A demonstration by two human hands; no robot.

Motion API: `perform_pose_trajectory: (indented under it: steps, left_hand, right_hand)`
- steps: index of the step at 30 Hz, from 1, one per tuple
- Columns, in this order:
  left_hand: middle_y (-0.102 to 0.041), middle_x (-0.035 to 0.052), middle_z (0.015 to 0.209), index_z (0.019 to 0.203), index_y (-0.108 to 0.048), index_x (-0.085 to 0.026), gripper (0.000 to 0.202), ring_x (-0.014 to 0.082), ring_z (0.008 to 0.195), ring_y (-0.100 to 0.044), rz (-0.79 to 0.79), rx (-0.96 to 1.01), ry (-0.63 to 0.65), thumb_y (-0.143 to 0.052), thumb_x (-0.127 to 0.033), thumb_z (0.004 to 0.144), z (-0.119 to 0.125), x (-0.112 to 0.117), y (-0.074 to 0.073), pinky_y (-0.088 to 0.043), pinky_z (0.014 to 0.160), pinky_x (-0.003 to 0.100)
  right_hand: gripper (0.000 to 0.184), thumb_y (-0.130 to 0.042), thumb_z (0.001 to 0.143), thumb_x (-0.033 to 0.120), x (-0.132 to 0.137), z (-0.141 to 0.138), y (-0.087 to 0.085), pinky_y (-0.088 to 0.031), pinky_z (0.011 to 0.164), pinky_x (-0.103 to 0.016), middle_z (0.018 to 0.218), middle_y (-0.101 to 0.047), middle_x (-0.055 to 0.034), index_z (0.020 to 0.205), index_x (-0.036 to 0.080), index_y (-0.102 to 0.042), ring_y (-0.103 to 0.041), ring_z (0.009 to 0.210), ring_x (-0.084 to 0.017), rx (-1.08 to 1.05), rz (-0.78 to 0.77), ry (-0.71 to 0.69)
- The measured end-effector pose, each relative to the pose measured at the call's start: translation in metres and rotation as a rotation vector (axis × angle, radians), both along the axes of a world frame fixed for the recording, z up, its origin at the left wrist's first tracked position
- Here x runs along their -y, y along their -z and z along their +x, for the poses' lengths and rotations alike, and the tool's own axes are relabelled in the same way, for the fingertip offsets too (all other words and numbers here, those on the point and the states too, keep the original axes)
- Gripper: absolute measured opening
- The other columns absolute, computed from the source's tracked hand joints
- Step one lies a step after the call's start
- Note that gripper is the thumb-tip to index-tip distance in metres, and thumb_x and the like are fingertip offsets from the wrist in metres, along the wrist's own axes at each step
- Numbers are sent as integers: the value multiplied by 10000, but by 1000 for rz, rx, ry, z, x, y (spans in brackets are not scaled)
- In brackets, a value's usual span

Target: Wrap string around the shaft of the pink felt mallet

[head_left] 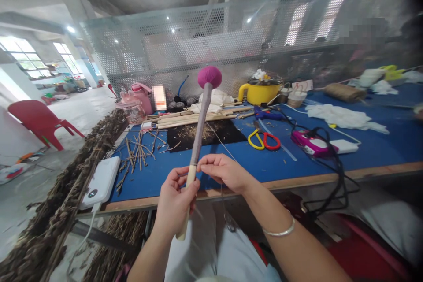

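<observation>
My left hand [175, 196] is closed round a wooden stick [197, 141] held upright in front of me. The stick's upper part is wrapped in grey-purple yarn and topped with a magenta yarn ball [209, 76]; its lower end is bare wood. My right hand [224, 171] pinches a thin thread at the stick, just where the wrapping ends. The thread [220, 142] runs back from there toward the table. A silver bangle [280, 231] sits on my right wrist.
A blue-topped table [363, 145] carries yellow-and-red scissors [263, 140], a blue glue gun [267, 114], a yellow pot [259, 91], bamboo sticks [194, 119], twigs [139, 150], white cloth [343, 118], a pink device with black cables [313, 143] and a white power bank [101, 181]. Dried branches [66, 202] and a red chair [39, 121] stand left.
</observation>
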State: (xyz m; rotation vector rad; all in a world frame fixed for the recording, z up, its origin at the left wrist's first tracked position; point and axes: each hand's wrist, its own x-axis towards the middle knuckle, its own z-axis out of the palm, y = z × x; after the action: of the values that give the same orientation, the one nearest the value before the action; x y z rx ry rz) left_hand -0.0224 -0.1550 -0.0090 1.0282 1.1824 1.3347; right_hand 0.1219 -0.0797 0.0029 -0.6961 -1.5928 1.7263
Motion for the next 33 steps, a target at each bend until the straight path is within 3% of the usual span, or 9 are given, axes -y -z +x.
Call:
perform_pose_trajectory:
  steps: [3, 6, 15, 21, 23, 26, 29, 33]
  left_hand:
    - [-575, -44, 651, 984, -471, -176, 417, 20, 315, -397, -2, 2, 8, -677, -354, 667, 1, 1, -3, -293, 291, 141]
    - [-590, -26, 685, 995, -470, -169, 413, 18, 320, -397, -3, 12, 9, -670, -343, 679, 3, 3, -6, -297, 291, 144]
    - [-603, -21, 699, 984, -462, -173, 428, 19, 315, -407, -8, 112, 5, -685, -351, 666, 8, 9, -10, -305, 282, 144]
    - [-644, 45, 801, 983, -467, -172, 369, 68, 394, -520, -79, 213, 204, -600, -409, 732, 4, 8, -10, -378, 339, 166]
    - [-640, 55, 820, 1017, -485, -170, 360, 84, 470, -557, -120, 116, 215, -540, -429, 773, 5, 7, -7, -419, 398, 179]
    - [-614, 29, 836, 1067, -493, -195, 379, 83, 563, -564, -34, -144, 63, -588, -384, 753, 9, 6, 0, -430, 462, 167]
    - [-573, -9, 747, 1053, -489, -199, 378, 55, 529, -515, 48, -195, -28, -624, -346, 732, 12, 4, 6, -396, 442, 137]
    - [-534, -43, 670, 997, -455, -194, 329, 7, 331, -316, -40, 67, 88, -554, -413, 773, 9, 2, 1, -261, 283, 124]
  right_hand:
    - [220, -620, 721, 345, 1, 0, 4, -81, 351, -191, 408, -264, 106, 775, 135, -586, -136, 363, -34, -127, -165, -9]
    - [223, -647, 697, 336, 3, -1, 5, -67, 342, -186, 402, -253, 109, 750, 131, -578, -126, 362, -31, -191, -227, -8]
    - [319, -692, 646, 399, 5, -10, 12, -59, 320, -184, 364, -283, 116, 653, 154, -488, -145, 318, -19, -178, -184, 86]
    - [354, -685, 654, 397, 3, -10, 4, -70, 317, -173, 407, -305, 121, 854, 150, -528, -141, 323, -18, -222, -187, -26]
    - [309, -687, 655, 376, 3, -13, 3, -86, 318, -171, 409, -326, 111, 765, 145, -515, -169, 326, -16, -173, -166, 47]
    - [298, -703, 638, 345, 3, -21, 7, -161, 331, -170, 440, -417, 81, 707, 146, -492, -278, 343, -25, -124, -145, 177]
    - [302, -692, 651, 362, 2, -25, 13, -195, 344, -173, 488, -470, 60, 743, 145, -503, -335, 366, -35, -137, -156, 184]
    - [313, -655, 695, 392, -1, -20, 13, -73, 322, -182, 419, -335, 104, 838, 141, -537, -172, 325, -19, -150, -194, 46]
